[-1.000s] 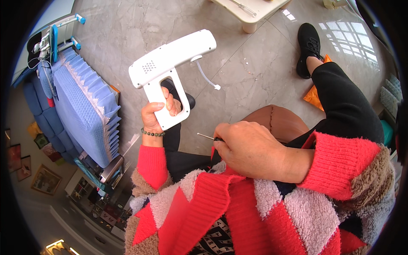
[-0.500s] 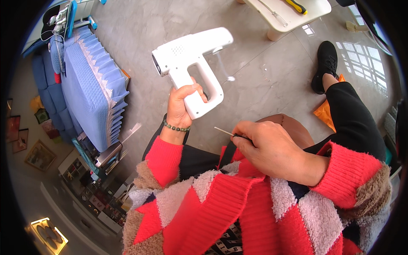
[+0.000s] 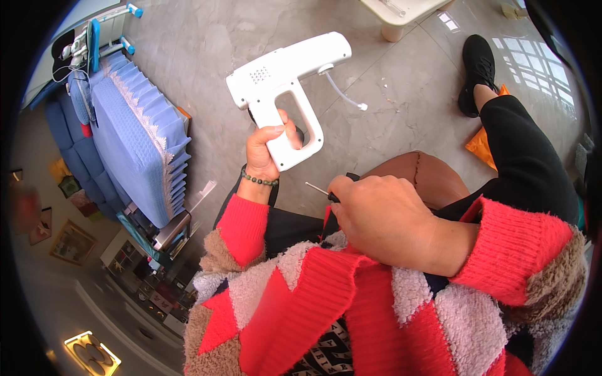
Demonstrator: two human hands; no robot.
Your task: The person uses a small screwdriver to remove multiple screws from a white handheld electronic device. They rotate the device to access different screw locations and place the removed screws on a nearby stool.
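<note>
We see left hand (image 3: 266, 153) gripping white spray gun (image 3: 285, 81) handle, frame centre; right hand (image 3: 382, 216) clutching probably screwdriver (image 3: 320, 189), tip pointing up-left toward handle base.

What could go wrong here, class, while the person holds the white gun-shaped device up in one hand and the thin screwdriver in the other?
The left hand alone grips the white device in mid-air over the stone floor; it could slip and drop. The screwdriver tip in the right hand sits close to the left wrist and might jab it.

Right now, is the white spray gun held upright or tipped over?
Roughly upright. The left hand holds the white spray gun by its handle, body on top, nozzle end pointing away to the right, its thin tube hanging loose.
</note>
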